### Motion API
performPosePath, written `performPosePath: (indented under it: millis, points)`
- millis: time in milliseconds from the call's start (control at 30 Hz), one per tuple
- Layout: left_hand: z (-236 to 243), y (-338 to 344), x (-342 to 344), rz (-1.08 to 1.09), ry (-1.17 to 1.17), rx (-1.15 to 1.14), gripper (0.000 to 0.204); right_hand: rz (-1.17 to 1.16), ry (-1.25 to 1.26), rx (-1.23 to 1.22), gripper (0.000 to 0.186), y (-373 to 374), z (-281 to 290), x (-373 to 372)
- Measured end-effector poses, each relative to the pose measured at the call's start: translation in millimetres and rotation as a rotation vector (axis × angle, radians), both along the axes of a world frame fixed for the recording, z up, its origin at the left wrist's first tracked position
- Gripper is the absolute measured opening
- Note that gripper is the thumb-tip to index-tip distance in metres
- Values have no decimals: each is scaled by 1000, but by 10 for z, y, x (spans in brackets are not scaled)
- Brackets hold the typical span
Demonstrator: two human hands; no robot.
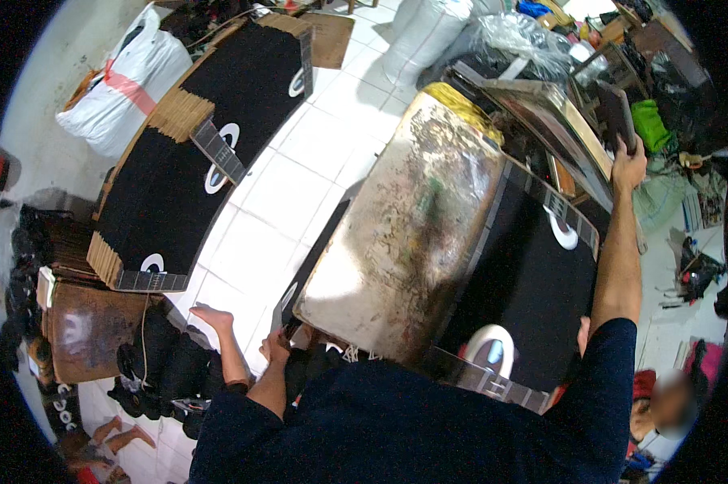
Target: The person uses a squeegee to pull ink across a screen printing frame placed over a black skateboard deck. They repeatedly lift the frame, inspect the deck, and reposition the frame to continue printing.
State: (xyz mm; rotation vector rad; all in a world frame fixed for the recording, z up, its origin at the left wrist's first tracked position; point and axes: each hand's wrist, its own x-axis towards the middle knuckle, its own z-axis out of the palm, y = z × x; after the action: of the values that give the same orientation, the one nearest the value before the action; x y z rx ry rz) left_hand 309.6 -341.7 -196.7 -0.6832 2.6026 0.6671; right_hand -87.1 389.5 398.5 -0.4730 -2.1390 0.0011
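Note:
My right hand (628,167), arm stretched out to the far right, is closed around a dark flat rectangular piece (615,115) held upright. Beside it a wooden-framed panel (553,121) leans at a slant. My left hand (276,347) is low, by the near left corner of a stained, paint-smeared board (396,218). Its fingers are curled near the end of a dark sheet, and what they hold is hard to see. Right of the board lies a black panel (513,282) with white rings and grey gridded strips along its ends.
Stacked black panels (235,73) with brown edges run along the left. A white sack (130,81) stands behind them. A brown stool (93,335) and a bare foot (210,316) are at lower left. Plastic bags (509,40) and clutter fill the back right. Other people sit at both lower sides.

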Motion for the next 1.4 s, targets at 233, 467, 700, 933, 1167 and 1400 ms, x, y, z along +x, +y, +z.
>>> performPosePath:
  millis: [233,467,700,933,1167,1400]
  points:
    - [54,-95,19,348,-123,-6,20,-40,-17,-18,42,100,58,-50]
    - [253,-313,9,186,76,-54,13,-18,-27,16,37,105,49,-43]
    - [1143,-238,-1096,-177,879,-94,8,14,-23,-15,37,43,22,-32]
    - [1769,276,-2472,35,564,667,25,-18,24,194,38,-29,-101,32]
    - [3202,949,-3394,-52,1031,189,26,26,1,99,39,-213,-161,138]
    - [4705,1120,-2570,24,1120,379,17,55,-9,35,43,-282,-136,134]
